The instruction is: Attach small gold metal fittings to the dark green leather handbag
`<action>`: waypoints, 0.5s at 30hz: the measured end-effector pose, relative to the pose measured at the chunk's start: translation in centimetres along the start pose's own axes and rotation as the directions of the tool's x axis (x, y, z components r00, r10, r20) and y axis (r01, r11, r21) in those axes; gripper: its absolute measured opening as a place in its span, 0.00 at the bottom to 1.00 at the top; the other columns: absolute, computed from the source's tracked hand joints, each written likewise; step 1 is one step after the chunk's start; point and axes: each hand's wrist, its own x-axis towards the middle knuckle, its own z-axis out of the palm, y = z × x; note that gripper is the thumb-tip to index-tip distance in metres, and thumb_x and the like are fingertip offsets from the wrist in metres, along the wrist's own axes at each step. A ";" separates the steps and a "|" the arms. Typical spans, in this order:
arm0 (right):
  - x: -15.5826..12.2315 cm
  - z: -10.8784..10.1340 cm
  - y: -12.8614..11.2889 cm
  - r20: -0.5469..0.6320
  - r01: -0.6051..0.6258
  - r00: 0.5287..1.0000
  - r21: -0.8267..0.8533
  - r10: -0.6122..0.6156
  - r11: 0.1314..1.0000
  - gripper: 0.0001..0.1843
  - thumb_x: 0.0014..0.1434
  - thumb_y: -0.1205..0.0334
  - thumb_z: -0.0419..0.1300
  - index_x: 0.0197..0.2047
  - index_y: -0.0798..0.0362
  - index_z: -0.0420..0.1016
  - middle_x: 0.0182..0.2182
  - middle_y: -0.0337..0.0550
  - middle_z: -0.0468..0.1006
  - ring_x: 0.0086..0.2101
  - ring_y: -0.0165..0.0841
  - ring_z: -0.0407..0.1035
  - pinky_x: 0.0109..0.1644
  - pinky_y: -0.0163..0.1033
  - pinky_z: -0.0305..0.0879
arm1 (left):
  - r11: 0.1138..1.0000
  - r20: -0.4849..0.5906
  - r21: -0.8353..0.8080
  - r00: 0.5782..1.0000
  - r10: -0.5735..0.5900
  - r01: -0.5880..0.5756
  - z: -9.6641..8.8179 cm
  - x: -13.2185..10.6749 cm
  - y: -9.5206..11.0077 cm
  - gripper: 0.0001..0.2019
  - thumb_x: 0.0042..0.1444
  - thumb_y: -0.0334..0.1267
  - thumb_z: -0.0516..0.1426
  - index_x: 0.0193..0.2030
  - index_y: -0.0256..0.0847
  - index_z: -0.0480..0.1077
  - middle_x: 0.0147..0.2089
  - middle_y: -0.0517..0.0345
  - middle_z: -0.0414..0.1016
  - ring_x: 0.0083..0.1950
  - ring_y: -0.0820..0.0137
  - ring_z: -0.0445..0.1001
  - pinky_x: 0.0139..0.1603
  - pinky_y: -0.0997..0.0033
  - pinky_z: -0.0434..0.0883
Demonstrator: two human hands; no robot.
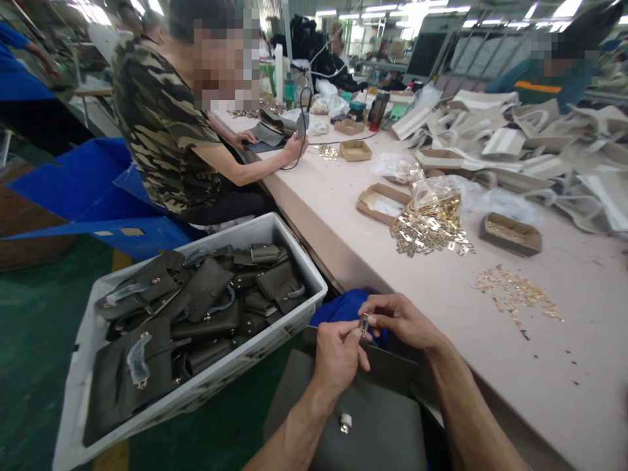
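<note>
Over my lap lies a dark grey-green bag [377,418] with a small metal clasp [345,423] on its front. Above its flap, my left hand [338,356] and my right hand [400,317] meet, fingers pinched together. Between their fingertips is a small gold rectangular metal buckle [364,324], which both hands grip from opposite sides. Part of the buckle is covered by the fingers. Blue cloth [343,307] shows behind my hands.
A grey crate [314,294] of similar bags stands left. On the table [333,222] are a pile of gold buckles [426,229], scattered small metal pieces [517,291], a cardboard tray [510,235] and pale bag parts [505,140]. A co-worker in camouflage [157,124] sits beyond the crate.
</note>
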 end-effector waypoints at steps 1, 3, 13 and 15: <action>0.0 0.0 0.0 -0.005 0.000 1.000 0.005 0.000 1.000 0.11 0.65 0.56 0.68 0.43 0.56 0.81 0.32 0.44 0.80 0.31 0.33 0.73 0.35 0.37 0.67 | 1.000 0.005 -0.029 1.000 -0.006 0.006 -0.1 0.2 -0.2 0.14 0.63 0.36 0.57 0.36 0.31 0.83 0.20 0.55 0.77 0.14 0.75 0.71 0.18 0.80 0.59; 0.0 0.1 0.1 -0.010 -0.001 1.000 0.014 0.001 1.000 0.11 0.65 0.56 0.68 0.43 0.56 0.81 0.32 0.44 0.80 0.30 0.33 0.73 0.35 0.37 0.67 | 0.995 0.026 -0.095 1.000 -0.012 0.015 -0.1 0.5 -0.5 0.13 0.61 0.37 0.58 0.36 0.31 0.83 0.28 0.50 0.82 0.15 0.76 0.72 0.17 0.80 0.58; -0.2 0.5 1.1 -0.092 0.004 0.996 -0.021 -0.005 1.000 0.12 0.64 0.55 0.68 0.44 0.56 0.83 0.33 0.42 0.79 0.29 0.31 0.70 0.36 0.37 0.66 | 0.982 -0.081 -0.165 0.991 -0.104 0.089 0.2 1.1 -0.7 0.12 0.53 0.40 0.62 0.32 0.29 0.77 0.29 0.42 0.83 0.10 0.79 0.61 0.10 0.79 0.49; -0.7 0.9 1.4 -0.211 -0.009 0.978 -0.063 -0.004 0.998 0.14 0.63 0.53 0.69 0.46 0.55 0.83 0.34 0.41 0.79 0.30 0.32 0.71 0.37 0.38 0.67 | 0.982 -0.102 -0.158 0.988 -0.118 0.101 0.4 1.3 -0.5 0.14 0.52 0.43 0.63 0.31 0.30 0.78 0.28 0.43 0.82 0.10 0.79 0.60 0.10 0.78 0.49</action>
